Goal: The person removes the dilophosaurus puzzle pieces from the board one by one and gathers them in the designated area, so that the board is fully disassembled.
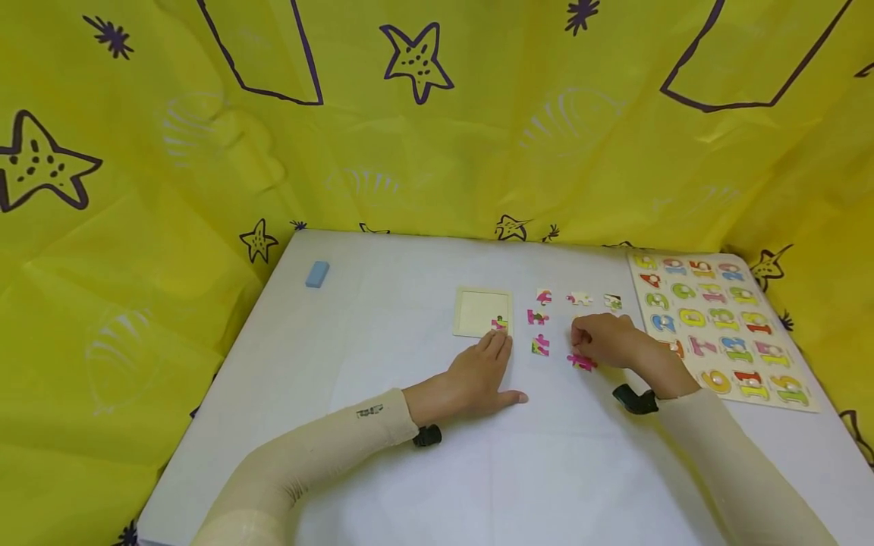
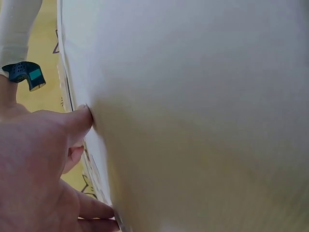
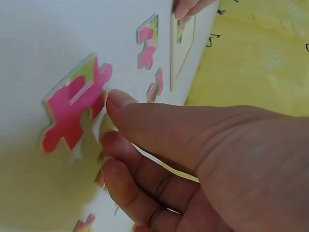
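Observation:
A small square wooden puzzle tray (image 1: 457, 312) lies mid-table, with one jigsaw piece (image 1: 499, 323) in its lower right corner. My left hand (image 1: 478, 377) rests its straight fingertips at that corner, thumb spread to the right. My right hand (image 1: 606, 340) is bent over a pink jigsaw piece (image 1: 583, 362), which lies on the table. In the right wrist view the thumb tip is right beside this pink piece (image 3: 72, 108), and a gap shows between thumb and bent index finger. Several other pieces (image 1: 538, 317) lie between the tray and my right hand, some partly hidden by its fingers.
A large number puzzle board (image 1: 706, 322) lies at the right, partly behind my right wrist. At the far left of the white table (image 1: 382, 334) is a blue block (image 1: 317, 274). Yellow patterned cloth (image 1: 437, 152) hangs along the back and sides.

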Action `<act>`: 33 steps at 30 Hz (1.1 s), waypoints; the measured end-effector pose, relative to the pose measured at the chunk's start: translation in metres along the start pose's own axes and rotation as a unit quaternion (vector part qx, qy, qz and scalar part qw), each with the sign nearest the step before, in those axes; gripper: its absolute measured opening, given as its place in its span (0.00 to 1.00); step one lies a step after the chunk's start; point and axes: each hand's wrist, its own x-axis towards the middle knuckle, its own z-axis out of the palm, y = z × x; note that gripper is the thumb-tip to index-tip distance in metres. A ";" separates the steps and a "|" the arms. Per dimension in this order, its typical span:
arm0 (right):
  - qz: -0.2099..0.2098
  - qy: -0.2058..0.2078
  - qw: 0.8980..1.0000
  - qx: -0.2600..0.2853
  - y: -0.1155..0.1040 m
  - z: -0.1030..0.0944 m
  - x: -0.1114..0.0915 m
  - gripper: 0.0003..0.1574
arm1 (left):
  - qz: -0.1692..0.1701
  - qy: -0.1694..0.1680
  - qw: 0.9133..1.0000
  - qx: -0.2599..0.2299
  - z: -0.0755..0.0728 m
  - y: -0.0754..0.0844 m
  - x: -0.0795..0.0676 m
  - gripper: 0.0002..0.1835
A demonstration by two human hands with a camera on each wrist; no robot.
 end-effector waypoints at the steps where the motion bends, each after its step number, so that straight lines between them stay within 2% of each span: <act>1: -0.001 0.000 1.000 -0.001 -0.002 -0.001 0.002 0.06 | 0.002 0.004 1.000 0.004 0.000 0.000 0.000 0.53; 9: -0.004 -0.011 1.000 0.017 -0.025 0.001 0.025 0.03 | 0.008 0.030 0.999 0.032 0.003 -0.002 0.001 0.53; 16: -0.068 -0.011 0.996 0.050 -0.038 0.008 0.049 0.03 | -0.001 0.026 0.999 0.019 0.004 -0.002 -0.002 0.53; 20: -0.086 0.004 0.994 0.065 -0.041 0.011 0.062 0.03 | 0.004 0.018 1.000 0.012 0.006 -0.002 -0.006 0.53; 24: -0.096 0.017 0.993 0.067 -0.045 0.010 0.072 0.08 | 0.014 0.004 1.000 -0.003 0.007 -0.004 -0.010 0.53; 27: -0.102 0.009 0.992 0.067 -0.046 0.009 0.078 0.13 | 0.014 -0.009 0.999 -0.028 0.006 -0.005 -0.013 0.53; 33: -0.102 -0.015 0.991 0.084 -0.040 0.004 0.091 0.12 | 0.014 -0.025 0.998 -0.064 0.004 -0.007 -0.017 0.53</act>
